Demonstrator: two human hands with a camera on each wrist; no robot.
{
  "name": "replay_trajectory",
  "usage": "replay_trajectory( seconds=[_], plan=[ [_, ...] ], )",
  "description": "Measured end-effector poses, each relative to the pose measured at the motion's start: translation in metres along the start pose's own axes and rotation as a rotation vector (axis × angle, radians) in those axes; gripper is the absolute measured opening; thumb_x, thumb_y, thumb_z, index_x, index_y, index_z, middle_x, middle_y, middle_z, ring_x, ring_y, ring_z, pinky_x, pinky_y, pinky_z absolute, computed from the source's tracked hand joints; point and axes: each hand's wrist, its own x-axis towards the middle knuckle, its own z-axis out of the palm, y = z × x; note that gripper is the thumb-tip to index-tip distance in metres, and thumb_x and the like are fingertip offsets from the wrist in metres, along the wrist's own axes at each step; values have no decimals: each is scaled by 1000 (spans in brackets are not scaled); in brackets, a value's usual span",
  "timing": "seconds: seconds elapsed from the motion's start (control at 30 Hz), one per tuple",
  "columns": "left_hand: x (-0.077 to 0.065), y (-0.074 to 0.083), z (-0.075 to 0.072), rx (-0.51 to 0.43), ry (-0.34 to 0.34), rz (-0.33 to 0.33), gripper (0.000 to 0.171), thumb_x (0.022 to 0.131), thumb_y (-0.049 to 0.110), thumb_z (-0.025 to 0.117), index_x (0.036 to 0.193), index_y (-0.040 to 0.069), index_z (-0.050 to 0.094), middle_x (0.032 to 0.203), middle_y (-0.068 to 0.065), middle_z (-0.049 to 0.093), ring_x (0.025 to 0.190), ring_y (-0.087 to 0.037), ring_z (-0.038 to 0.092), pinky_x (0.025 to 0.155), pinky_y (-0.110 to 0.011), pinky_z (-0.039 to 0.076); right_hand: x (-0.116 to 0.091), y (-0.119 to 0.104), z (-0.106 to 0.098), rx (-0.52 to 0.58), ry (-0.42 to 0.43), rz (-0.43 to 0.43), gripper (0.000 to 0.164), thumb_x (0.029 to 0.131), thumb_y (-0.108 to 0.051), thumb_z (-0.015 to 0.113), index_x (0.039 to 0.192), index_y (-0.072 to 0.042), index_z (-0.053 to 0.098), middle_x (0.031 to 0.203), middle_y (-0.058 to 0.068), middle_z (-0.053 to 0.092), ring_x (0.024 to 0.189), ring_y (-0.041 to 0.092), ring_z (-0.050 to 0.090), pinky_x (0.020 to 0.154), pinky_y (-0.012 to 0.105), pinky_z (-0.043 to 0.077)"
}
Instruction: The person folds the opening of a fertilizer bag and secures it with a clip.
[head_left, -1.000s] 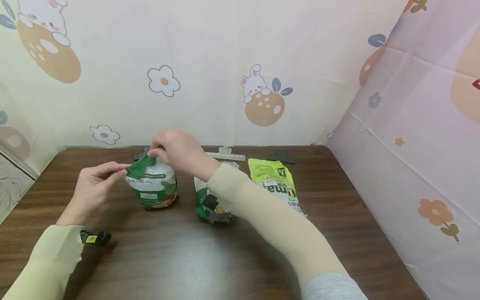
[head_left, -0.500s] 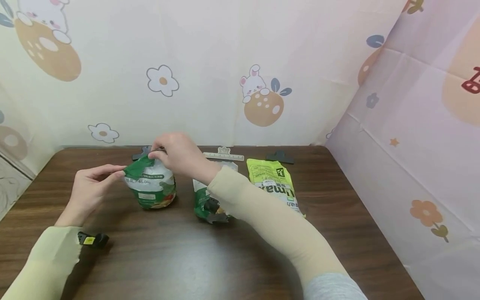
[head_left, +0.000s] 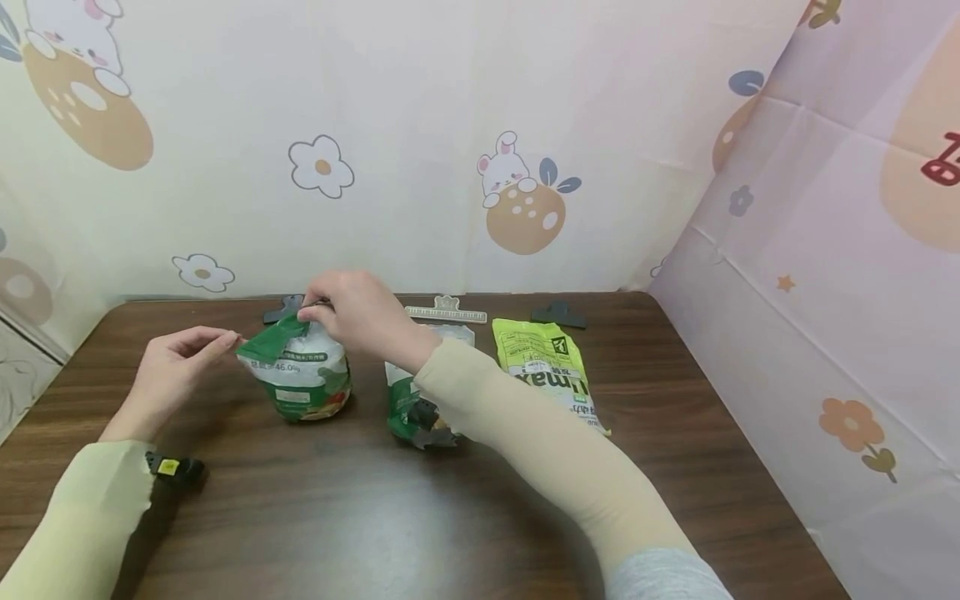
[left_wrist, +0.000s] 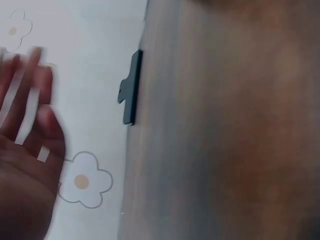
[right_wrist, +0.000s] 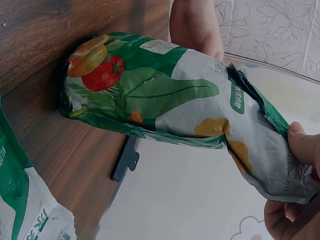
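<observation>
A green-and-white food bag [head_left: 300, 379] printed with vegetables stands upright at the left of the table. At its top right, my right hand [head_left: 367, 321] pinches the green folded mouth; the right wrist view shows the thumb [right_wrist: 303, 147] over the green flap and fingers beneath. My left hand [head_left: 168, 371] is at the bag's left corner, fingertips just beside it. In the left wrist view the left fingers [left_wrist: 42, 80] look extended, with gaps between them and no bag among them; that view is blurred.
Another green-and-white bag [head_left: 402, 400] lies mid-table, partly behind the right forearm. Right of it lies a yellow-green bag [head_left: 536, 346]. Along the back edge are a black clip [head_left: 281, 312], a clear ruler-like clip [head_left: 447, 312] and a dark clip [head_left: 558, 315]. A patterned cloth wall stands behind.
My left hand has moved slightly left, its fingers coming off the bag's corner they were pinching. The right hand keeps its pinch on the bag's mouth.
</observation>
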Motion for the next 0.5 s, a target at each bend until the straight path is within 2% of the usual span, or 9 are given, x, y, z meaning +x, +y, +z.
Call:
replay_trajectory(
  seconds=[0.1,0.2,0.33,0.5],
  plan=[
    [13,0,-3,99,-81,-100,54,98,51,56,130,9,62,113,12,70,102,-9,61,87,-31,47,0,0,1,-1,-3,0,17,97,-31,65,95,-16,74,91,-9,67,77,2,57,70,17,43],
    [27,4,-2,141,-141,-146,62,95,60,54,134,11,58,124,-1,67,111,-13,57,91,-40,42,-1,0,0,2,-6,2,17,97,-30,65,95,-16,73,91,-9,67,77,3,57,69,17,43],
    [47,9,2,197,-174,-125,65,96,60,52,135,7,56,131,-17,60,118,-27,52,92,-46,44,-2,-1,-2,2,-5,-5,15,97,-29,65,94,-16,73,90,-9,66,77,3,57,69,17,43],
    [67,5,8,294,-218,-71,61,100,52,51,136,3,55,134,-25,55,120,-41,51,93,-58,44,-2,-1,-2,-3,-12,-7,15,97,-28,66,94,-15,74,90,-10,67,78,3,58,70,17,44]
  ],
)
